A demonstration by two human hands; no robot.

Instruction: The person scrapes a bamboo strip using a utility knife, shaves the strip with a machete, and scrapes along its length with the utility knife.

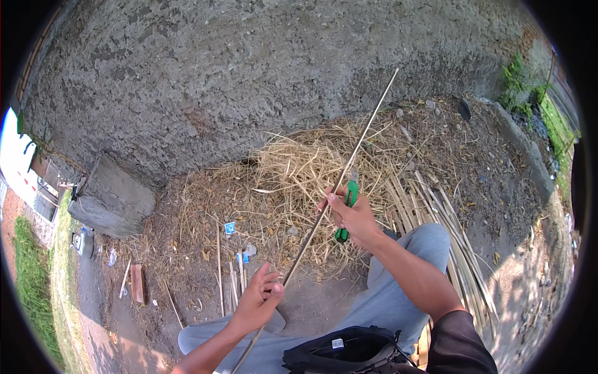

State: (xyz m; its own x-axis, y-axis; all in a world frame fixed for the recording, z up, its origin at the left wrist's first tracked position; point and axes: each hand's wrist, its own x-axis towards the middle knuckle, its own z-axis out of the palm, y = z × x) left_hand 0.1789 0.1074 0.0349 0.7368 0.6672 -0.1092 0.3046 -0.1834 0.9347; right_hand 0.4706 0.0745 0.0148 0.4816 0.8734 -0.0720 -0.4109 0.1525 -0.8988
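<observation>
A long, thin bamboo strip (374, 118) slants from the upper right, across the middle, down past my left hand to my lap. My right hand (356, 219) is closed round a green utility knife (352, 194), its thumb and fingers also pinching the strip at about mid-length. The knife's blade end points up, close beside the strip. Lower down, my left hand (254, 305) has its fingers curled, with the thumb and fingertips at the strip. How firmly they grip it cannot be made out.
A heap of pale shavings (305, 165) lies beyond my hands, against a rough grey wall (249, 75). Several long split strips (458, 243) fan out beside my right knee. A concrete block (115, 196) stands at the left. A black bag (342, 352) rests at my lap.
</observation>
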